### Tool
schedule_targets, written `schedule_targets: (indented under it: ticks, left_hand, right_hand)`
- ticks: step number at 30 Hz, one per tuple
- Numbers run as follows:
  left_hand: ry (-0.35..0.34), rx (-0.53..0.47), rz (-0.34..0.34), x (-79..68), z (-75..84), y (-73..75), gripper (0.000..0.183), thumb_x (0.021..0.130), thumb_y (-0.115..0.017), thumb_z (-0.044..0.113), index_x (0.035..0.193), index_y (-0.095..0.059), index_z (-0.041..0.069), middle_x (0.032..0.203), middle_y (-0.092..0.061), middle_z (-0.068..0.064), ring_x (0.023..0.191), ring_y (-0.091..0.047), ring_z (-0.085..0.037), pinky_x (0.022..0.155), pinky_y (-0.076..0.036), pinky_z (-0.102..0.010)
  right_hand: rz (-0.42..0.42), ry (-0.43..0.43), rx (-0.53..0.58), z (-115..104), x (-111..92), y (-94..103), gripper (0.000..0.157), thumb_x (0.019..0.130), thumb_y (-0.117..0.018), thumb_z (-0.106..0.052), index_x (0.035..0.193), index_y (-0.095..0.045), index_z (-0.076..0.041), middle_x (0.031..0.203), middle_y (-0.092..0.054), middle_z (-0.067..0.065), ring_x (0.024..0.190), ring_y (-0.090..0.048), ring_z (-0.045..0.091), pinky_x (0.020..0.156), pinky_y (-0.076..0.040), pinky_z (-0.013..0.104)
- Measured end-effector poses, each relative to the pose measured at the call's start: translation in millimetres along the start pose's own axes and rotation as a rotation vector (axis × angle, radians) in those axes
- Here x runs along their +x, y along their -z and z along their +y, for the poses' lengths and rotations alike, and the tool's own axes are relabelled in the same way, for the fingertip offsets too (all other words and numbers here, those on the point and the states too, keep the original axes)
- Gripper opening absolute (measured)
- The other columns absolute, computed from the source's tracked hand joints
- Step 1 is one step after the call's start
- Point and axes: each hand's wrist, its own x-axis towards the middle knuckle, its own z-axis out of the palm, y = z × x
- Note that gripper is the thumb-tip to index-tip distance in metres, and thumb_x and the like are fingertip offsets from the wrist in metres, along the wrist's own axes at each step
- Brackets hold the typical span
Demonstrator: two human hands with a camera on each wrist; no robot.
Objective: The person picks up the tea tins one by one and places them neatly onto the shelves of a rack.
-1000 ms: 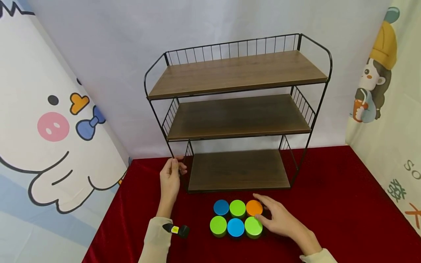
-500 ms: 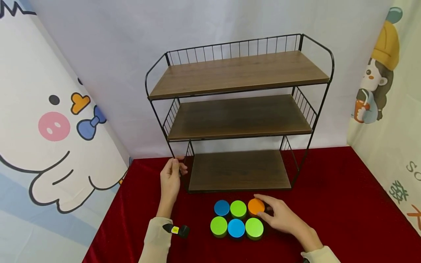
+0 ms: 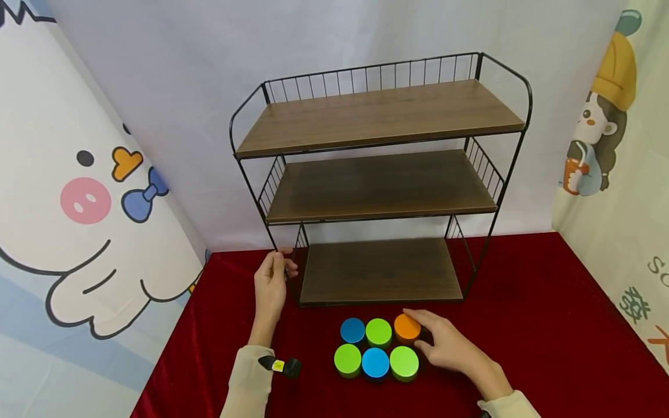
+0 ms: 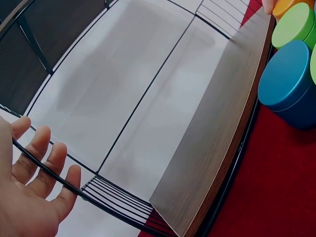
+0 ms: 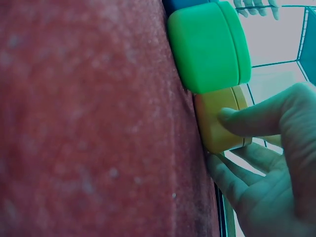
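My left hand point(image 3: 270, 287) holds the left front upright of a three-tier shelf rack point(image 3: 381, 186); in the left wrist view its fingers point(image 4: 58, 155) lie behind the black rod. My right hand point(image 3: 449, 345) has thumb and fingers around an orange round lidded jar point(image 3: 407, 328), at the right end of the back row. Seen from the right wrist, the thumb lies against the side of the orange jar point(image 5: 210, 116), with other fingers behind it. The jar stands on the red cloth beside a green jar point(image 3: 378, 332).
More lidded jars stand close by: a dark blue one point(image 3: 352, 330) in the back row, and a green point(image 3: 347, 359), a light blue point(image 3: 375, 363) and another green one point(image 3: 404, 363) in front. Red cloth point(image 3: 528, 325) covers the table. Printed curtains point(image 3: 94, 174) hang around it.
My right thumb has moved from over the front green jar to the orange jar's side, and the orange jar has shifted slightly right. My left hand stays on the upright.
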Motion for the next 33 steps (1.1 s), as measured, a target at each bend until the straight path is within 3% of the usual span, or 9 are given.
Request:
schedule_targets:
  ticks: [14,20,27,33]
  left_hand:
    - [0.002,-0.002,-0.004,-1.5,0.6,-2.0,0.037,0.113,-0.041,0.027,0.117,-0.068,0.003,0.092,-0.066,-0.029,0.084,-0.066,-0.044,0.075,-0.057,-0.025]
    - [-0.017,0.015,0.004,-0.4,1.1,-3.2,0.037,0.113,-0.04,0.024,0.112,-0.065,-0.003,0.089,-0.067,-0.027,0.079,-0.068,-0.039,0.073,-0.057,-0.024]
    - [-0.035,0.03,0.001,2.0,-0.7,-0.5,0.034,0.113,-0.041,0.023,0.107,-0.065,-0.001,0.086,-0.068,-0.021,0.075,-0.068,-0.026,0.071,-0.058,-0.026]
    - [-0.003,0.007,-0.031,3.3,-0.6,4.0,0.035,0.112,-0.041,0.026,0.105,-0.064,0.001,0.087,-0.067,-0.016,0.074,-0.066,-0.014,0.07,-0.057,-0.025]
  right_hand:
    - [0.013,-0.003,0.007,1.8,-0.2,0.2,0.06,0.087,-0.079,-0.001,0.143,-0.056,-0.002,0.138,-0.061,0.019,0.123,-0.062,0.037,0.102,-0.053,0.054]
    - [0.033,-0.011,-0.002,2.1,-1.8,5.6,0.06,0.087,-0.081,-0.006,0.142,-0.057,-0.002,0.133,-0.063,0.016,0.115,-0.065,0.031,0.096,-0.057,0.046]
    - [0.048,-0.001,0.099,1.1,-3.0,14.3,0.062,0.089,-0.08,-0.006,0.144,-0.053,0.001,0.128,-0.062,0.016,0.105,-0.068,0.026,0.083,-0.06,0.026]
    - [0.095,0.057,0.09,-4.3,-2.5,22.9,0.062,0.087,-0.082,-0.007,0.142,-0.055,0.001,0.124,-0.063,0.015,0.101,-0.07,0.022,0.083,-0.061,0.025]
